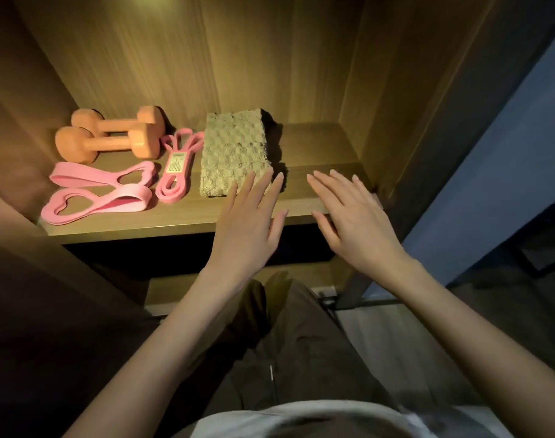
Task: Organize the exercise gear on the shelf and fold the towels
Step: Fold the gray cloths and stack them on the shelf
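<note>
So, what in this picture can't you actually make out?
Head view:
1. Print on the label of the narrow pink rubber band: too small.
2. Space below the wooden shelf: lost in dark shadow.
3. Near corner of the folded beige textured towel: covered by the left hand; contact unclear.
4. The rear orange dumbbell: partly behind the front orange dumbbell.

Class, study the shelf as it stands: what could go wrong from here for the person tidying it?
1. Fingers of the left hand reach over the near corner of the folded towel; a careless nudge could undo the fold.
2. The pink bands lie close to the front edge of the shelf and might slide off if brushed.
3. The dumbbells sit loose side by side; a bump may roll them.
</note>
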Action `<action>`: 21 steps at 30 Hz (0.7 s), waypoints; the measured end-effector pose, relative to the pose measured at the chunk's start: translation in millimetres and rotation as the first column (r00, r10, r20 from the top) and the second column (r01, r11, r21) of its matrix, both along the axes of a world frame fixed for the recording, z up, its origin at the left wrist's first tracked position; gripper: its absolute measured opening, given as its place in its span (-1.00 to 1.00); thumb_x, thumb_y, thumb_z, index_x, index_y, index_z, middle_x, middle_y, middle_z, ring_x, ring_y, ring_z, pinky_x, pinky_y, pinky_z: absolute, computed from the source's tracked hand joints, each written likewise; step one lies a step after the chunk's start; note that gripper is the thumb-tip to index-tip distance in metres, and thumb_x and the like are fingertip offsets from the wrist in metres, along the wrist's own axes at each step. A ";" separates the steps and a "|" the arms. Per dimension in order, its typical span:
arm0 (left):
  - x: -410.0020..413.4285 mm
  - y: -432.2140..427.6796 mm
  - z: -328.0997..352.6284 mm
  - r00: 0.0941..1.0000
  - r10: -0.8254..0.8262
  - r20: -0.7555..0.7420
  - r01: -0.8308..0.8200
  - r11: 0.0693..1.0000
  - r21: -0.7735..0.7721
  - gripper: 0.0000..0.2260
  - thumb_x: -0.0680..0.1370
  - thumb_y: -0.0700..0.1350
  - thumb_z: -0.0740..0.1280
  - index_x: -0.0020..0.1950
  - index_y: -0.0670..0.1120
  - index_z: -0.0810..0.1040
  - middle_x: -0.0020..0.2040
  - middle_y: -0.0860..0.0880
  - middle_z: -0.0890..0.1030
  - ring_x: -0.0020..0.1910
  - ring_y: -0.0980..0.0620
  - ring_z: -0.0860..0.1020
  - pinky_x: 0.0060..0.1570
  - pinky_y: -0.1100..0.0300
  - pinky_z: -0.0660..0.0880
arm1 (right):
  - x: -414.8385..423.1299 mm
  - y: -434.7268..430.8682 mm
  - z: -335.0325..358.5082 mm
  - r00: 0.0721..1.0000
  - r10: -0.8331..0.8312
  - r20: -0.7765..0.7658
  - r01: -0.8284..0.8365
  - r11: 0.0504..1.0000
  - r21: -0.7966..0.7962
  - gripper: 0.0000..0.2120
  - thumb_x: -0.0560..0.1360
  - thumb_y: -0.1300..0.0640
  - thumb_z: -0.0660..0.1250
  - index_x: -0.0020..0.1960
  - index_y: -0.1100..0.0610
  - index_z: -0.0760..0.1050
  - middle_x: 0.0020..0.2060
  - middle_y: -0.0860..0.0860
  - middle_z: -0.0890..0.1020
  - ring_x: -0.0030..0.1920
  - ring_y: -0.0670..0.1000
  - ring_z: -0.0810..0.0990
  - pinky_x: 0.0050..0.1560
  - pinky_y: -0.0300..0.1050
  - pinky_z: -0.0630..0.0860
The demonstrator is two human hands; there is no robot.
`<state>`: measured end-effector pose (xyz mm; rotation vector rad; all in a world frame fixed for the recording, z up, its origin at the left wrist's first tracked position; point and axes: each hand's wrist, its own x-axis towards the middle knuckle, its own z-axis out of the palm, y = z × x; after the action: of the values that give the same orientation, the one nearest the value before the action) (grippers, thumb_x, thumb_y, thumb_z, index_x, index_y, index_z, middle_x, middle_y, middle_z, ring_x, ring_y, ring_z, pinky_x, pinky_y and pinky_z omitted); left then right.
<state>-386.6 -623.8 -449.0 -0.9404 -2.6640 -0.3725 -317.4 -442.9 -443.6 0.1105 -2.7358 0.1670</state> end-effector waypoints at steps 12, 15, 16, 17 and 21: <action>-47.3 57.4 46.6 0.983 -0.091 0.157 0.120 0.976 -0.182 -0.51 0.64 0.11 0.01 0.54 -0.03 0.14 0.51 -0.04 0.25 0.51 -0.07 0.15 0.49 -0.05 0.05 | -30.0 40.1 53.6 0.968 -0.020 0.249 0.026 0.999 -0.022 -0.51 0.62 0.08 0.16 0.52 0.11 0.19 0.48 0.05 0.30 0.51 0.04 0.18 0.52 0.09 0.04; -47.6 62.6 85.6 0.977 -0.110 0.182 0.150 0.964 -0.222 -0.51 0.64 0.12 -0.02 0.53 -0.03 0.16 0.47 -0.03 0.30 0.48 -0.06 0.22 0.47 -0.06 0.10 | -23.9 43.2 88.9 0.960 -0.035 0.277 0.053 0.997 -0.058 -0.51 0.61 0.09 0.18 0.52 0.11 0.20 0.47 0.04 0.31 0.50 0.04 0.20 0.52 0.08 0.07; -45.5 63.4 100.2 0.974 -0.120 0.192 0.162 0.962 -0.221 -0.52 0.64 0.12 -0.03 0.53 -0.02 0.16 0.47 -0.03 0.31 0.48 -0.06 0.23 0.47 -0.05 0.10 | -20.4 42.9 102.1 0.959 -0.046 0.280 0.069 0.995 -0.070 -0.51 0.62 0.08 0.18 0.52 0.10 0.20 0.47 0.04 0.32 0.49 0.03 0.21 0.52 0.07 0.07; -42.6 64.2 115.5 0.971 -0.131 0.200 0.174 0.960 -0.218 -0.52 0.64 0.11 -0.02 0.53 -0.02 0.16 0.48 -0.03 0.30 0.48 -0.05 0.23 0.48 -0.04 0.09 | -16.5 42.3 115.6 0.955 -0.062 0.289 0.089 0.993 -0.081 -0.51 0.62 0.08 0.18 0.52 0.09 0.20 0.47 0.03 0.31 0.49 0.02 0.21 0.53 0.05 0.05; -27.4 68.1 175.6 0.948 -0.196 0.250 0.247 0.949 -0.194 -0.54 0.65 0.10 0.00 0.53 0.00 0.16 0.52 -0.02 0.23 0.52 -0.03 0.15 0.51 -0.03 0.01 | 5.3 39.1 170.3 0.944 -0.124 0.307 0.169 0.978 -0.123 -0.52 0.60 0.09 0.20 0.50 0.08 0.24 0.46 0.03 0.33 0.48 0.03 0.23 0.49 -0.03 -0.06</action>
<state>-414.0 -555.7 -273.4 -1.3518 -2.8579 -0.2434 -312.1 -403.8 -273.4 -0.1748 -3.0038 0.3711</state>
